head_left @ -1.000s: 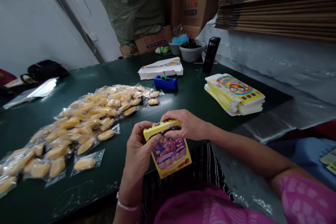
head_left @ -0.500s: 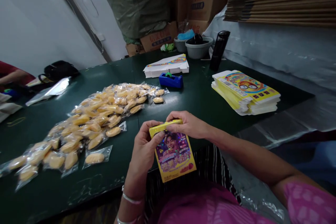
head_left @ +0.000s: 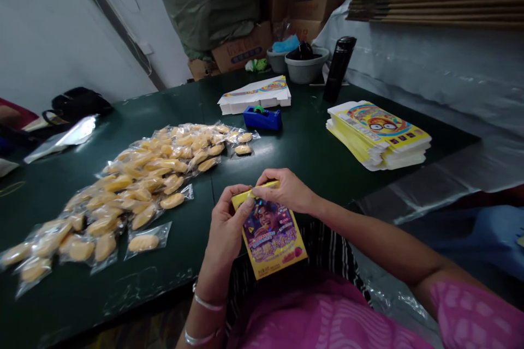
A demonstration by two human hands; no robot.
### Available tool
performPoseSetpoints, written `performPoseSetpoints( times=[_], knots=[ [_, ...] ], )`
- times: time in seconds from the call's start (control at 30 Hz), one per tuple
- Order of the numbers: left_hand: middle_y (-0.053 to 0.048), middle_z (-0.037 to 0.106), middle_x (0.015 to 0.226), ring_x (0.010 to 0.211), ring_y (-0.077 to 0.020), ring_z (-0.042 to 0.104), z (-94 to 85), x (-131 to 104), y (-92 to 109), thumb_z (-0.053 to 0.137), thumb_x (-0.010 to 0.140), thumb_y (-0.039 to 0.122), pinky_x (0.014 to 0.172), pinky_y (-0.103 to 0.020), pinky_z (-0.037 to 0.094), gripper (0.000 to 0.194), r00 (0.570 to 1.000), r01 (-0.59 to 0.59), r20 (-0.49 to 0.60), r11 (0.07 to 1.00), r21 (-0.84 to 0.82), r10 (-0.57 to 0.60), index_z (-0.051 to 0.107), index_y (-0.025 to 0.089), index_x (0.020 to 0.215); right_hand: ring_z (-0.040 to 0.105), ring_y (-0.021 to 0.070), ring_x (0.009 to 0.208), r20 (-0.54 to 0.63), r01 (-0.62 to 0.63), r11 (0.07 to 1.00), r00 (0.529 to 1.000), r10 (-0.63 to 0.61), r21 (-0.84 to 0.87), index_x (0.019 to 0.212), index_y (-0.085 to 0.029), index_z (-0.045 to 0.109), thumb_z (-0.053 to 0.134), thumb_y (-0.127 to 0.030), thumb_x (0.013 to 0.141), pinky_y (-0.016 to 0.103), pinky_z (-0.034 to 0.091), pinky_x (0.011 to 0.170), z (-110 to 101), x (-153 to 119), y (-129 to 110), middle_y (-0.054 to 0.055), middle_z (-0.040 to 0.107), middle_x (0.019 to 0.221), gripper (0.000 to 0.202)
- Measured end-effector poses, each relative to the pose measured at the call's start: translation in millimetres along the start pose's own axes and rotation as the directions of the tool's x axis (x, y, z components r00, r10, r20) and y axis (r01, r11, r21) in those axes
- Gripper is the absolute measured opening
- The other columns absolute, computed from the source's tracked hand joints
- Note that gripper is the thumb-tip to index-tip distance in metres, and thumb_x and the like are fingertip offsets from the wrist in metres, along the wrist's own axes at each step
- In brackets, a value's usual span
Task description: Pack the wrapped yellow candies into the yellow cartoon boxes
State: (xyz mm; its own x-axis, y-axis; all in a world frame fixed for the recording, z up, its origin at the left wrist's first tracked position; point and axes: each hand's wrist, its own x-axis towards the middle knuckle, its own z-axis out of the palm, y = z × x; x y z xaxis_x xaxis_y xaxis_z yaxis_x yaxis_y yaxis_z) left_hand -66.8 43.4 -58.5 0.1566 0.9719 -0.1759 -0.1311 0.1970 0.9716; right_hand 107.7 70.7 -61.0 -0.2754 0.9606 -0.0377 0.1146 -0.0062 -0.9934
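Note:
Between my two hands is a yellow and purple printed carton (head_left: 273,237), tilted above my lap at the table's front edge. My left hand (head_left: 229,221) grips its upper left corner, thumb across the front and fingers behind. My right hand (head_left: 284,191) pinches the top edge, with its thumb on the front near the left thumb. The top flap looks folded down under the thumbs. Left of the hands, clear-wrapped yellow pastries (head_left: 151,166) lie in a loose heap, and one wrapped pastry (head_left: 144,242) lies apart nearest to my left hand.
Behind the heap stands a blue tape dispenser (head_left: 262,118) before a stack of white cartons (head_left: 254,95). Flat yellow cartons (head_left: 380,133) are piled at right. A black bottle (head_left: 339,68) and grey bowls (head_left: 306,68) stand farther back. Another person's sleeve (head_left: 18,114) shows at far left.
My right thumb has slid left along the carton's top edge, and the top flap now lies flatter. The whole view has shifted slightly; the table items stay in place.

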Motion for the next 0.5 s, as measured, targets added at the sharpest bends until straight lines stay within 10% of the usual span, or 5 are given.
performPoseSetpoints(
  times=[0.5],
  knots=[
    [-0.002,0.067,0.086,0.066,-0.01,0.06,-3.0,0,-4,0.084,0.066,0.031,0.058,-0.02,0.051,0.038,0.995,0.094,0.006,0.981,-0.167,-0.095,0.063,0.016,0.094,0.056,0.016,0.085,0.335,-0.073,0.974,0.942,-0.003,0.214,0.112,-0.012,0.056,0.064,-0.022,0.063,0.025,0.045,0.073,-19,-8,1,0.004,0.06,0.096,0.051]
  ],
)
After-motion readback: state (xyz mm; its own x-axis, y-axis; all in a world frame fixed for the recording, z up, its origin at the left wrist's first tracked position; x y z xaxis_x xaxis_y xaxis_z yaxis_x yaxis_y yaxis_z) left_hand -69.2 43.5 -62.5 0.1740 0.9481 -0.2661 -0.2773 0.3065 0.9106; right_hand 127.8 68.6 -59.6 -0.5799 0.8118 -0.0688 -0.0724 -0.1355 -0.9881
